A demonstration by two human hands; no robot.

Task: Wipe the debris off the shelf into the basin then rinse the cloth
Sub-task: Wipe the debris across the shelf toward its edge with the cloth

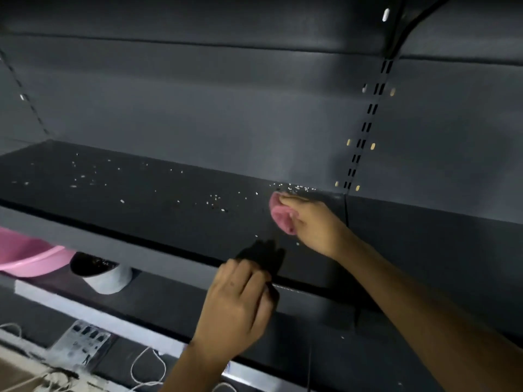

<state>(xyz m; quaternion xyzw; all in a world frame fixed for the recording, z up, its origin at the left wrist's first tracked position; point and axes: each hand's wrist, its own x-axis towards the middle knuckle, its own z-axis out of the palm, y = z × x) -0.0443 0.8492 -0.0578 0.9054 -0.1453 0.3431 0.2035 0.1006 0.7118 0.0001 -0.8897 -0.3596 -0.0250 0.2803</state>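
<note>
A dark grey shelf (158,219) runs across the view, scattered with small white debris grains (216,198), densest at the back near its right end. My right hand (314,222) presses a bunched pink cloth (281,215) onto the shelf beside that back wall. My left hand (237,298) hovers at the shelf's front lip, fingers curled, holding nothing that I can see. A pink basin (25,258) pokes in at the left edge, below the shelf front.
A white bowl (107,278) holding dark contents sits on the lower shelf beside the basin. Slotted uprights (365,128) run up the back panel. White cords (147,372) and a printed card (82,340) lie on the floor level below.
</note>
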